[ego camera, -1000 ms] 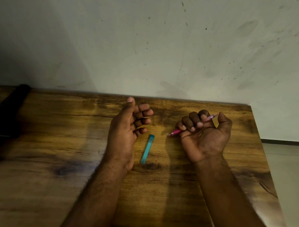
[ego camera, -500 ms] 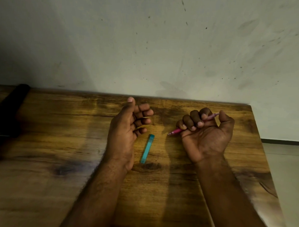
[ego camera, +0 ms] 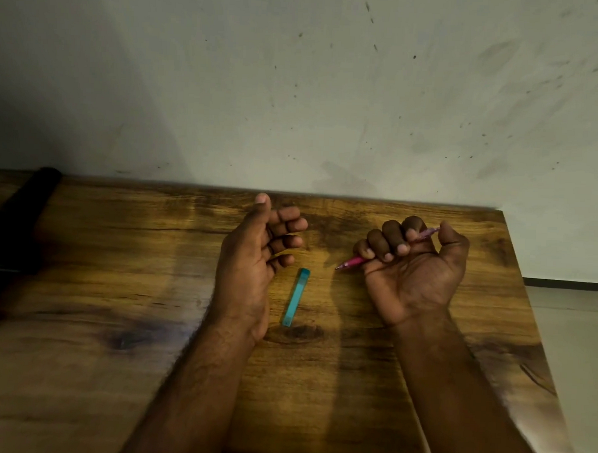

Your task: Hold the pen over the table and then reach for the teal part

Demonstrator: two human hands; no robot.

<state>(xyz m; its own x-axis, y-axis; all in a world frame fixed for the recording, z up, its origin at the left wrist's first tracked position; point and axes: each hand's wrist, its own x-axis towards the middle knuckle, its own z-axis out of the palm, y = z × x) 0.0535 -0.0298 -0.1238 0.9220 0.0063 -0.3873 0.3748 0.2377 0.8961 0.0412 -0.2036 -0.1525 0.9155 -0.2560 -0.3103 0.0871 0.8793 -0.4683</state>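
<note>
Little has moved since a second ago; the right hand [ego camera: 414, 270] has been shifted slightly. A pink pen [ego camera: 352, 262] is gripped in its curled fingers above the table [ego camera: 116, 287]. The left hand [ego camera: 255, 258] is held loose, empty, just beside a teal cap [ego camera: 296, 297] lying flat.

Your left hand [ego camera: 251, 258] rests on its edge just left of the teal strip [ego camera: 296, 296], thumb up, fingers loosely curled, holding nothing. Your right hand [ego camera: 414, 265], right of that strip, palm up, fingers curled tight round a pink pen [ego camera: 352, 262]. Both forearms bare.
</note>
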